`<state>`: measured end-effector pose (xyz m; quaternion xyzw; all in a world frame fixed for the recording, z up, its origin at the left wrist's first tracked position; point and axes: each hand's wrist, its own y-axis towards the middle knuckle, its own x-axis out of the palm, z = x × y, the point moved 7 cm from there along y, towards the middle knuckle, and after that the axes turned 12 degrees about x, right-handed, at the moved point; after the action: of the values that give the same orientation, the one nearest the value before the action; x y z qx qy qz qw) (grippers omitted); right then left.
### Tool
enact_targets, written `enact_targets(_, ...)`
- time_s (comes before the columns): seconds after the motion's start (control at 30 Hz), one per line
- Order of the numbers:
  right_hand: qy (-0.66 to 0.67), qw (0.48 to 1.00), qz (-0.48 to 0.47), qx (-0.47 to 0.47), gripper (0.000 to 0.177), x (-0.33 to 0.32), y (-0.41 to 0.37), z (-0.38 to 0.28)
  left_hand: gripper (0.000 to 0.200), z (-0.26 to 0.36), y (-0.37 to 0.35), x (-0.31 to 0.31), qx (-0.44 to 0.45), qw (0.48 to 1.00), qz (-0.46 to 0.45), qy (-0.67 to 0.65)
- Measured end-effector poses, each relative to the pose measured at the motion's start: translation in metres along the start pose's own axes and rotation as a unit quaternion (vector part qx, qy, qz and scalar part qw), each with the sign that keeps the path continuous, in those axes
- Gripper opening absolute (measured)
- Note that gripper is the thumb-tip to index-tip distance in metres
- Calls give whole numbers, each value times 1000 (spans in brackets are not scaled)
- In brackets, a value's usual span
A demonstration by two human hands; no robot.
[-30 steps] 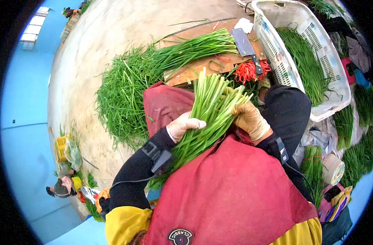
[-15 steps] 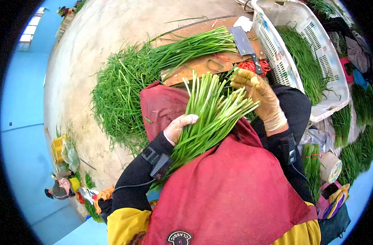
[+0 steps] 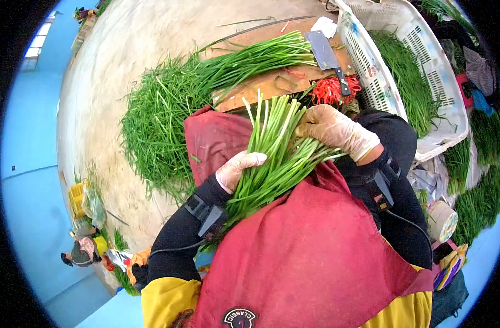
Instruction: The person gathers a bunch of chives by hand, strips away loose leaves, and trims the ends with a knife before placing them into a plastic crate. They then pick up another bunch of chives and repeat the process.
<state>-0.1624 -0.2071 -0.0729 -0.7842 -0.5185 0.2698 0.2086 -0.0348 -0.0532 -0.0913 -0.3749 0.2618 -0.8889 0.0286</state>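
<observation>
A loose bunch of garlic chives (image 3: 274, 147) lies across my lap on the red apron, pale stem ends fanned upward and to the right. My left hand (image 3: 240, 170), in a thin glove, is wrapped round the bunch from the left with its thumb on top. In a stained glove, my right hand (image 3: 340, 130) curls its fingers down onto the stems at the bunch's upper right; its fingertips are partly hidden among them. Just beyond, a wooden board (image 3: 250, 97) carries more chives (image 3: 261, 57) and a cleaver (image 3: 326, 54) whose handle rests over red ties (image 3: 333, 91).
A large heap of green chives (image 3: 157, 120) spreads on the floor at left. To the right stands a white perforated crate (image 3: 370, 71) with chives inside. Tied bundles lie at far right beside a round tub (image 3: 442, 221). Another person (image 3: 85, 251) is at far left.
My right hand has moved left and slightly down, from raised beside the bunch to fingers curled onto its stems. The left hand keeps its hold.
</observation>
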Motion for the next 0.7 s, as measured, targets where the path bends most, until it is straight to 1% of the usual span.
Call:
enact_targets(0.07,73,997,35,19,23,-1,10,22,48,-2,1,4,-14,1000,-2,-22)
enact_targets(0.1,114,993,18,10,20,2,10,25,52,0,0,7,-14,1000,-17,-8)
enact_targets(0.13,116,993,20,13,20,3,9,27,52,-2,1,7,-17,1000,-19,-9)
enact_targets(0.2,162,986,36,-27,18,1,6,25,59,-7,4,3,-6,999,-24,27)
enact_targets(0.23,162,986,37,-25,18,2,8,30,59,-10,5,0,-8,999,-25,25)
enact_targets(0.3,155,984,69,-51,19,0,10,33,65,-11,7,-4,4,998,-38,52)
enact_targets(0.33,155,984,68,-51,19,0,8,32,65,-12,7,-5,3,998,-37,51)
enact_targets(0.4,187,975,100,-62,20,-3,0,26,66,-13,7,-6,2,998,-37,52)
enact_targets(0.43,188,975,100,-60,20,-2,1,28,66,-14,7,-6,0,998,-37,52)
enact_targets(0.5,179,970,138,-86,19,-6,2,31,66,-14,7,-8,4,997,-27,77)
enact_targets(0.53,181,970,138,-85,19,-9,4,33,66,-14,6,-8,2,997,-27,77)
enact_targets(0.6,251,951,151,-100,17,-21,5,41,57,-13,4,-3,18,996,-45,72)
enact_targets(0.63,280,940,166,-101,16,-30,4,45,57,-14,4,-3,15,996,-47,73)
enact_targets(0.7,320,907,231,-146,15,-59,-7,50,57,-13,4,-8,41,994,-30,99)
